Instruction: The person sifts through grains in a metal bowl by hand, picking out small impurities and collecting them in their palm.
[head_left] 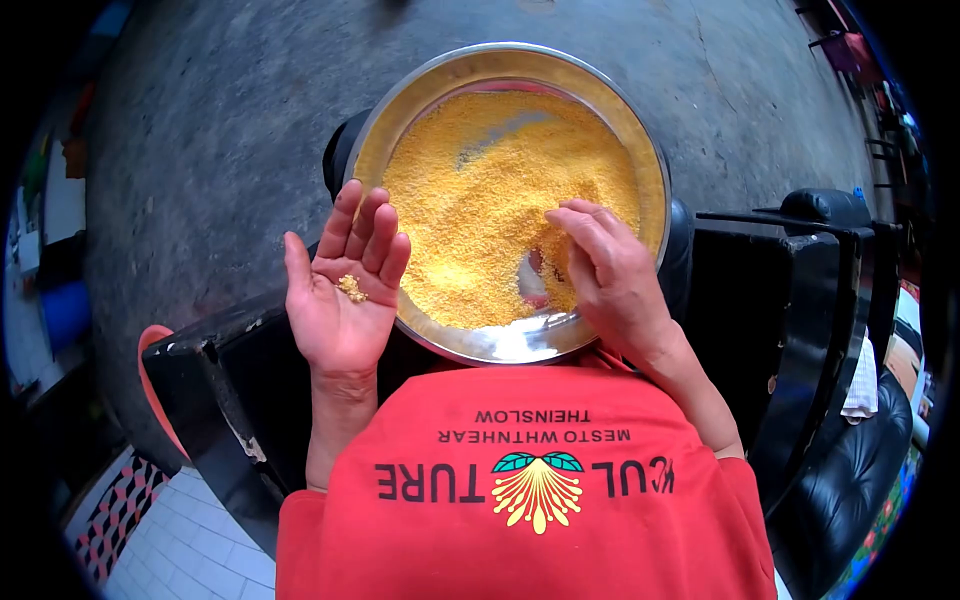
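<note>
A round shiny metal basin point(520, 352) holds a wide layer of coarse yellow grain point(470, 210), with bare metal showing in a few spots. My left hand point(350, 290) is palm up at the basin's left rim, fingers apart, with a small clump of yellow grains point(352, 288) lying on the palm. Over the right part of the basin, my right hand point(607, 270) hangs above the grain, its fingers bent and drawn together. Whatever may be between those fingertips is hidden or too small to make out.
Black furniture with worn edges point(225, 390) stands at the left, and more black furniture point(755, 310) at the right. Grey concrete floor point(230, 130) lies beyond the basin. A white cloth point(861, 385) hangs at the far right.
</note>
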